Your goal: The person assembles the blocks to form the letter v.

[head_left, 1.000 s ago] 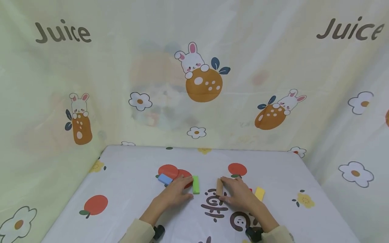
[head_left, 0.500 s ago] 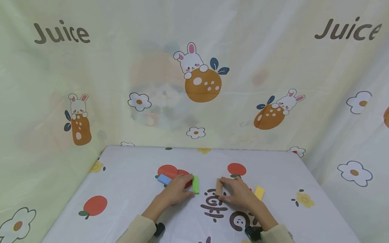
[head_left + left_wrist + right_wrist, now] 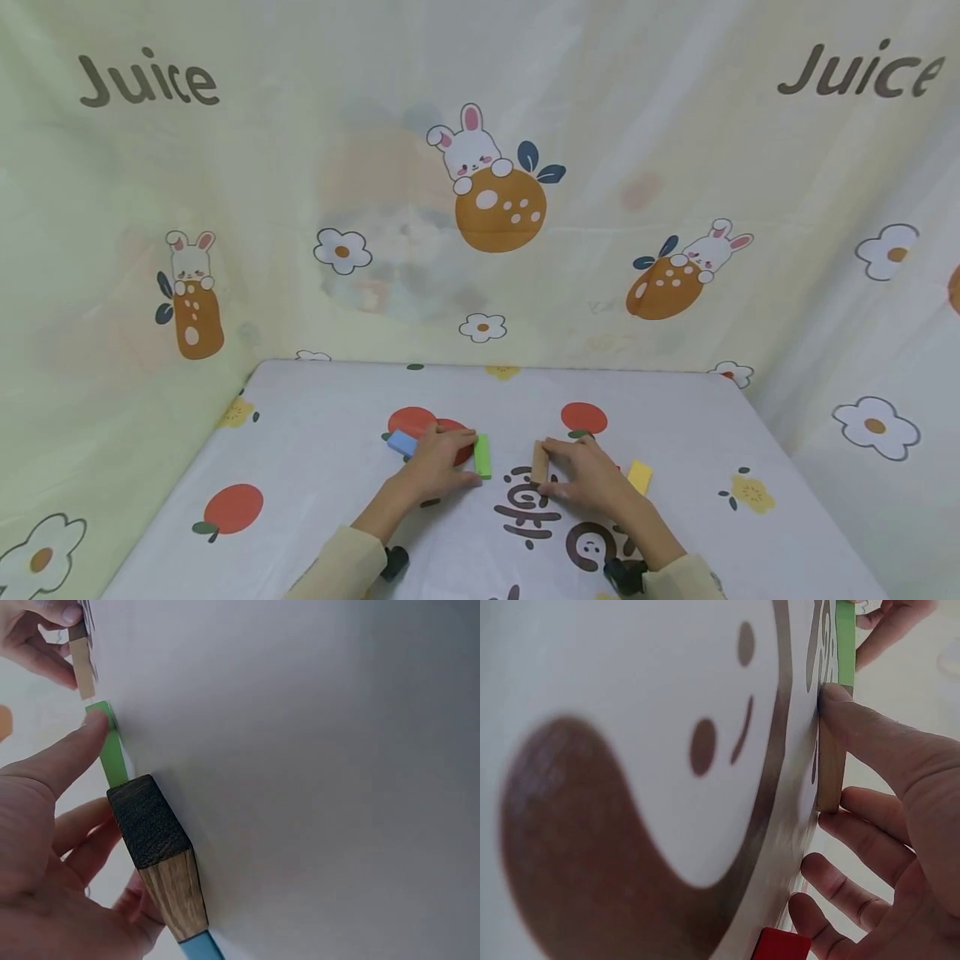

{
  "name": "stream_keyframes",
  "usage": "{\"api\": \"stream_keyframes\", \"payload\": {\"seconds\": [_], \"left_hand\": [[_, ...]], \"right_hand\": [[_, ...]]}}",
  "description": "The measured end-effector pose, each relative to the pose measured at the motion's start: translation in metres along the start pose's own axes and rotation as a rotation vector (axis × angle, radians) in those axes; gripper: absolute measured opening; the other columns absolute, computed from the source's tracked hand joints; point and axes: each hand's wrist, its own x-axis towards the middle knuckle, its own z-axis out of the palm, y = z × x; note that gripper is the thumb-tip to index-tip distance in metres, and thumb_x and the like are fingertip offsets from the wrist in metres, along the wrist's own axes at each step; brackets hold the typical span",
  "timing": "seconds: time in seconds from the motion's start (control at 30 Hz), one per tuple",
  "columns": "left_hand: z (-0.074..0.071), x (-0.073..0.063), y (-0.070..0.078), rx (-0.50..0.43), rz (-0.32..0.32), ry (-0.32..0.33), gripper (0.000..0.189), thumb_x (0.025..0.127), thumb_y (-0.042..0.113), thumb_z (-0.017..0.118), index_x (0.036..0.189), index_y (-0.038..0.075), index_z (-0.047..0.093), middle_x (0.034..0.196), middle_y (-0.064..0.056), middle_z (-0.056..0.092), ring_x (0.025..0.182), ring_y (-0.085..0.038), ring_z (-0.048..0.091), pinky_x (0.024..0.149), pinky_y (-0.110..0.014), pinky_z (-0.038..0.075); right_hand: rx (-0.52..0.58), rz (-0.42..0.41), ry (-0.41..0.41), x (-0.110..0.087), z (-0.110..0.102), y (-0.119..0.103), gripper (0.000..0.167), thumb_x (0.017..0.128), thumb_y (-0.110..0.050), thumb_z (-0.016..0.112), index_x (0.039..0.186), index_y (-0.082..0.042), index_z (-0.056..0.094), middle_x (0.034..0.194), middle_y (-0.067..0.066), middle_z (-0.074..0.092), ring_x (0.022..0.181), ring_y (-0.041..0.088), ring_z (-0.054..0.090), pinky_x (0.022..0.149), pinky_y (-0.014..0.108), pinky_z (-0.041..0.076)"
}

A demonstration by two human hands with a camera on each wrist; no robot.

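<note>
My left hand [image 3: 437, 465] rests at a small green block [image 3: 482, 457], pinching it by its ends between thumb and index finger. To the right, my right hand [image 3: 587, 475] grips a tan wooden block [image 3: 540, 462] the same way; the right wrist view shows its thumb at the near end and fingers at the far end. Both blocks lie roughly parallel with a gap between them. Beside my left palm, in the left wrist view, sits a wooden block with a dark end [image 3: 154, 825]; the head view mostly hides it. A blue block [image 3: 402, 443] lies left of that hand.
A yellow block [image 3: 640, 477] lies right of my right hand. Close to that hand's lower fingers is a red block [image 3: 781, 945], nearly hidden in the head view. The white tablecloth [image 3: 337, 467] carries printed fruit and lettering; patterned curtains stand behind and at both sides.
My left hand has shifted slightly, its thumb now closer to the near end of the green block. My right hand and the blocks look unmoved.
</note>
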Motion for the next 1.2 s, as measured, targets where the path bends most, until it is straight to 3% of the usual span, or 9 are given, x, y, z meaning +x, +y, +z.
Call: {"api": "stream_keyframes", "payload": {"seconds": [0.13,0.37,0.7,0.87,1.0,1.07,1.2], "left_hand": [[0.001,0.001,-0.001,-0.006,-0.019,0.018,0.071,0.084,0.037,0.090,0.145,0.012,0.066,0.145,-0.002,0.070,0.117,-0.021,0.049,0.089,-0.035,0.047],[-0.003,-0.003,0.001,-0.055,-0.090,0.025,0.070,0.078,0.040,0.095,0.140,0.018,0.071,0.138,0.001,0.073,0.111,-0.017,0.049,0.082,-0.032,0.049],[-0.003,-0.003,-0.003,-0.058,-0.105,0.074,0.069,0.073,0.047,0.097,0.133,0.022,0.076,0.128,0.005,0.078,0.105,-0.015,0.050,0.084,-0.033,0.046],[-0.004,-0.004,0.001,-0.060,-0.096,0.100,0.069,0.072,0.050,0.096,0.132,0.022,0.077,0.126,0.006,0.079,0.109,-0.016,0.050,0.085,-0.034,0.049],[-0.005,-0.005,0.010,-0.059,-0.092,0.091,0.070,0.071,0.051,0.096,0.132,0.022,0.077,0.127,0.006,0.079,0.104,-0.017,0.050,0.082,-0.034,0.047],[-0.005,-0.005,0.012,-0.059,-0.087,0.081,0.070,0.071,0.050,0.096,0.132,0.021,0.077,0.128,0.005,0.078,0.109,-0.021,0.054,0.092,-0.040,0.050],[-0.001,-0.005,0.012,-0.045,-0.081,0.058,0.069,0.071,0.049,0.097,0.130,0.019,0.078,0.129,0.004,0.079,0.109,-0.022,0.055,0.096,-0.043,0.047]], "right_hand": [[-0.003,-0.004,0.015,0.000,-0.001,0.000,0.071,0.076,-0.037,0.096,0.139,-0.015,0.070,0.137,0.004,0.075,0.119,0.028,0.060,0.106,0.053,0.055],[-0.017,0.023,0.019,0.001,-0.001,0.000,0.072,0.073,-0.039,0.097,0.138,-0.017,0.072,0.132,0.002,0.077,0.116,0.025,0.063,0.104,0.051,0.056],[-0.008,-0.012,0.049,-0.001,0.000,0.002,0.072,0.072,-0.039,0.097,0.136,-0.015,0.073,0.131,0.003,0.077,0.111,0.023,0.064,0.100,0.049,0.057],[0.020,0.034,0.034,-0.003,0.000,0.000,0.075,0.070,-0.042,0.098,0.137,-0.019,0.073,0.134,0.002,0.077,0.111,0.021,0.062,0.098,0.048,0.057],[0.048,0.046,0.031,-0.005,-0.001,-0.002,0.074,0.069,-0.043,0.098,0.136,-0.021,0.074,0.133,0.001,0.077,0.106,0.017,0.059,0.093,0.043,0.055],[0.053,0.046,0.029,-0.007,-0.001,-0.004,0.074,0.069,-0.043,0.098,0.136,-0.022,0.074,0.130,-0.001,0.077,0.102,0.014,0.057,0.089,0.039,0.053],[0.046,0.056,0.018,-0.009,-0.002,-0.009,0.073,0.070,-0.044,0.098,0.135,-0.023,0.074,0.123,-0.002,0.078,0.098,0.012,0.055,0.084,0.034,0.052]]}}
